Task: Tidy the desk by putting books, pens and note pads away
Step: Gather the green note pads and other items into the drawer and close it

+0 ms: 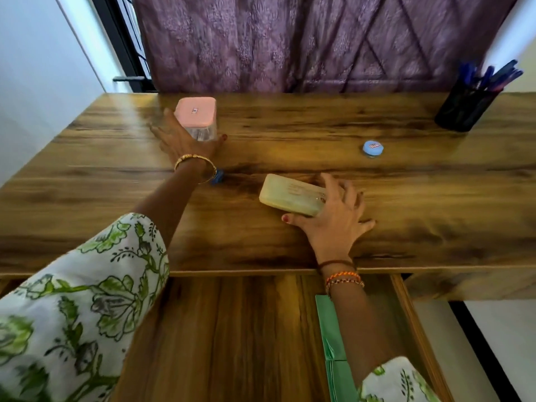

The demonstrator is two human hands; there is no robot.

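A pale cream oblong case [291, 195] with faint writing on its top lies just right of the frame's centre on the wooden desk [290, 126], tilted so its left end points up-left. The right hand [333, 216] holds its right end: thumb stretched along the near edge, fingers spread and curved over the far end. One such case shows.

In the upper left, the left hand [185, 140] cups a clear box with a pink lid [197, 117], thumb out to the right at the base and fingers around the left side; motion blur hides how firmly. One blue round-lidded pot [373, 147] stands right of centre, and one black pen holder [465, 107] with several blue pens stands upper right. A small blue object [217, 177] peeks out beside the left wrist. Lower right, one open drawer [412, 320] holds green paper [330, 329]
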